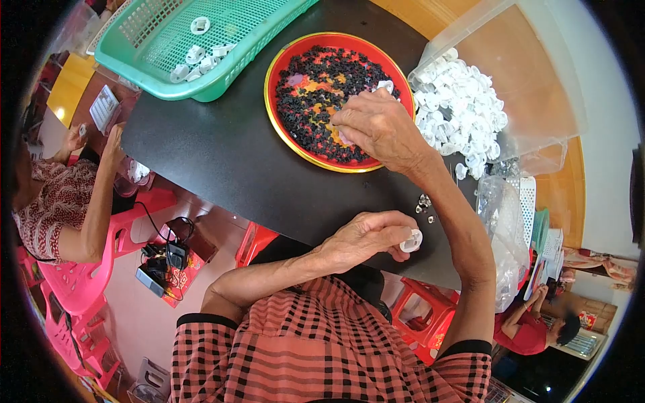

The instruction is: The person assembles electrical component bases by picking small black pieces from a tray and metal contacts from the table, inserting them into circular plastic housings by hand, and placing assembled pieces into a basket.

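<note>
While left fingers (pixel 388 219) pinch one white piece (pixel 412 240), right fingers (pixel 351 118) over one red tray (pixel 273 101); can't tell grip.

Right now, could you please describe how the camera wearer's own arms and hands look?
The left hand and right hand are ungloved, with bare forearms. The short, salmon-red sleeves have black checks and solid black edges.

The table (pixel 208 154) leaves a lane nearside of the green basket (pixel 201 91) and red tray (pixel 285 136); heaped white parts (pixel 463 107) block the right.
</note>
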A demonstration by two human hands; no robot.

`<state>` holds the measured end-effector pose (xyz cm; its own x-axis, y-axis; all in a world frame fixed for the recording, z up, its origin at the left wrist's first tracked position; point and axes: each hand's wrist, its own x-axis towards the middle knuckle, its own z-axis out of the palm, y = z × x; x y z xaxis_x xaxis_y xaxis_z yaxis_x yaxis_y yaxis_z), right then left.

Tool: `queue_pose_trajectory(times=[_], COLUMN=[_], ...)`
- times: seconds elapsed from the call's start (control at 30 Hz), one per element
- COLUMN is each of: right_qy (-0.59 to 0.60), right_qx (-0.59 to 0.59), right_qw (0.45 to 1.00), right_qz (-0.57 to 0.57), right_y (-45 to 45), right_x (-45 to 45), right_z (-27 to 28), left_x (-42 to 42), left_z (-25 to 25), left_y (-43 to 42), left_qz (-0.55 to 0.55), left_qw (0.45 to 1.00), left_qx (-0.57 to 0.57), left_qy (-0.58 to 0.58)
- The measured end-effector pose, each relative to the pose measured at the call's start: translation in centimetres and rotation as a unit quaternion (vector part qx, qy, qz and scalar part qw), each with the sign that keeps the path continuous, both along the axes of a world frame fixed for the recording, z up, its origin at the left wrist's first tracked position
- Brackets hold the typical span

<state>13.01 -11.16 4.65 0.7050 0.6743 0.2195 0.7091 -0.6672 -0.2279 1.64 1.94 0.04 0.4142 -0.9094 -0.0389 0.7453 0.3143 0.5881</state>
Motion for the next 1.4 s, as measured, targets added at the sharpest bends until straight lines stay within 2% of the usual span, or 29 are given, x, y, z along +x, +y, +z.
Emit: queue_pose_trajectory(times=[0.2,0.27,0.3,0.43,0.57,0.77,1.0,1.13,1.4], right_qy=[-0.016,0.001,0.057,0.197,0.319,0.373,0.339,0.276,0.172], right_qx=[0.014,0.101,0.143,0.251,0.425,0.474,0.532,0.523,0.375], right_qw=[1.0,0.994,0.986,0.931,0.823,0.754,0.736,0.775,0.882], right_qz=[-0.013,-0.033,-0.065,-0.176,-0.201,-0.259,-0.245,-0.224,-0.228], right_y=[0.1,-0.3,-0.2,-0.7,-2.2,-4.9,-5.0,-4.7,-3.9], right_x=[0.1,0.1,-0.3,-2.5,-4.8,-9.4,-14.2,-15.1,-15.6], right_z=[-0.5,-1.2,-0.5,1.6,2.0,2.8,2.8,1.4,1.8], left_x=[-0.2,-0.2,-0.2,-0.4,-0.4,-0.1,0.0,0.0,-0.1], left_z=[0.1,-0.1,-0.1,0.1,0.5,-0.1,-0.3,-0.3,-0.2], left_y=[0.0,-0.1,-0.1,0.0,0.1,-0.1,-0.4,-0.5,-0.5], left_qz=[-0.004,0.001,-0.001,0.033,0.066,0.104,0.123,0.124,0.115], left_qw=[1.0,0.999,0.999,0.998,0.995,0.988,0.985,0.986,0.987], left_qx=[-0.003,-0.004,-0.004,-0.015,-0.024,-0.043,-0.052,-0.037,-0.03], left_qy=[0.031,0.033,0.033,0.051,0.066,0.101,0.106,0.107,0.11])
